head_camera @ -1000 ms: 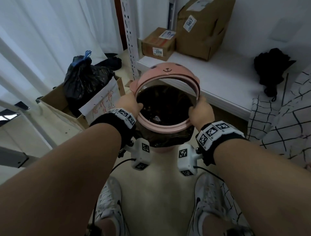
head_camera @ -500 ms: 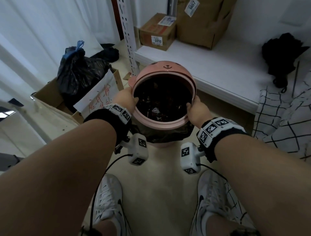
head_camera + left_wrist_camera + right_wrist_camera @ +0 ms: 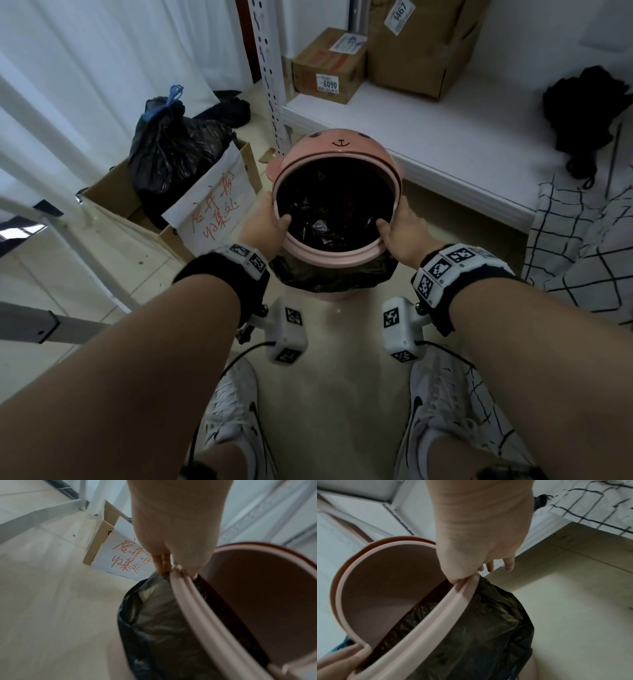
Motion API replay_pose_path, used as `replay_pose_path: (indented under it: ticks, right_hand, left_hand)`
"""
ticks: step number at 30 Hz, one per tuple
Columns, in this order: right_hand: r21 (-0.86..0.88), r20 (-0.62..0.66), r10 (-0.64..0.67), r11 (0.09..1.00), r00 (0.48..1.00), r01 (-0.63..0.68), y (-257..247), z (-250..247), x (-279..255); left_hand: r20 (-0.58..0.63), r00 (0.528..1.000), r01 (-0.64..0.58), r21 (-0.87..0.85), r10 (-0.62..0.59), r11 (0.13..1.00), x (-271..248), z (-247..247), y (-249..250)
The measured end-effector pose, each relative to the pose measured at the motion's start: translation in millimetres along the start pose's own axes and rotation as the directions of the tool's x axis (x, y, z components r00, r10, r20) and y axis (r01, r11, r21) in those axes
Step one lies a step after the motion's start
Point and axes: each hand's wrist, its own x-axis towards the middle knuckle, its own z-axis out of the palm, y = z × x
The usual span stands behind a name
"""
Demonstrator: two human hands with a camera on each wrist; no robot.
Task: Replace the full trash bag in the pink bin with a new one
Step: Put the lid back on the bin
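The pink bin [image 3: 337,150] with a bear face stands on the floor before me. A black bag lines it, and the bag's edge [image 3: 335,274] hangs folded out below the pink rim ring [image 3: 334,251]. My left hand [image 3: 274,219] grips the ring's left side with the thumb inside and the fingers outside. On the other side, my right hand [image 3: 394,226] holds the ring the same way. The left wrist view shows my left hand [image 3: 171,563] on the ring [image 3: 192,601] above the bag [image 3: 163,622]. In the right wrist view, my right hand [image 3: 471,572] clasps the ring [image 3: 436,615] over the bag [image 3: 496,622].
A tied full black bag [image 3: 174,150] sits in a cardboard box [image 3: 113,192] at the left, behind a handwritten paper sign [image 3: 214,205]. A low white shelf [image 3: 445,137] with cardboard boxes [image 3: 329,65] runs behind the bin. Checked cloth [image 3: 582,240] hangs at the right. My shoes [image 3: 233,411] are below.
The pink ring, held raised above the bin one second ago, has come down with both hands and now sits on the bin over the bag's edge.
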Motion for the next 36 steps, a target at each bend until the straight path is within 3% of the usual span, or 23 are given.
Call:
replay_pose_path:
  ticks: [6,10,12,14,16,18,25,30,33,36]
  right_hand:
    - [-0.092,0.012,0.054,0.994,0.998,-0.053,0,-3,5]
    - [-0.029,0.050,0.063,0.998,0.997,-0.061,-1,-4,9]
    - [0.029,0.078,0.057,0.998,0.995,-0.060,0,-10,14]
    - [0.112,-0.027,0.010,0.994,1.000,-0.007,-2,-18,17]
    - [0.306,-0.162,0.004,0.951,0.987,0.046,-7,-23,20]
    - [0.362,-0.211,-0.024,0.927,0.977,0.101,-11,-24,25]
    - [0.170,-0.152,-0.090,0.979,0.984,0.115,5,-26,42]
    - [0.072,-0.091,-0.148,0.985,0.985,0.155,4,-25,35]
    - [0.154,0.022,-0.231,0.962,0.973,0.225,0,-27,24]
    - [0.178,-0.007,-0.195,0.965,0.981,0.193,-3,-18,12]
  left_hand:
    - [-0.040,0.997,0.082,0.335,-0.073,0.939,11,-7,-6]
    - [0.021,0.994,0.089,0.373,-0.105,0.924,20,-14,-4]
    - [0.067,0.992,0.075,0.357,-0.106,0.931,25,-17,-2]
    - [0.076,0.994,0.058,0.252,-0.079,0.966,27,-18,1]
    - [0.061,0.998,0.028,0.083,-0.034,0.996,28,-15,7]
    - [0.061,0.998,0.034,-0.012,-0.034,0.999,30,-11,9]
    - [0.095,0.995,0.018,-0.109,-0.007,0.994,40,-7,-5]
    - [0.122,0.992,0.031,0.026,-0.034,0.999,54,-9,-12]
    - [0.156,0.987,0.025,0.077,-0.037,0.997,54,-17,-7]
    - [0.087,0.996,0.030,0.068,-0.036,0.997,35,-15,3]
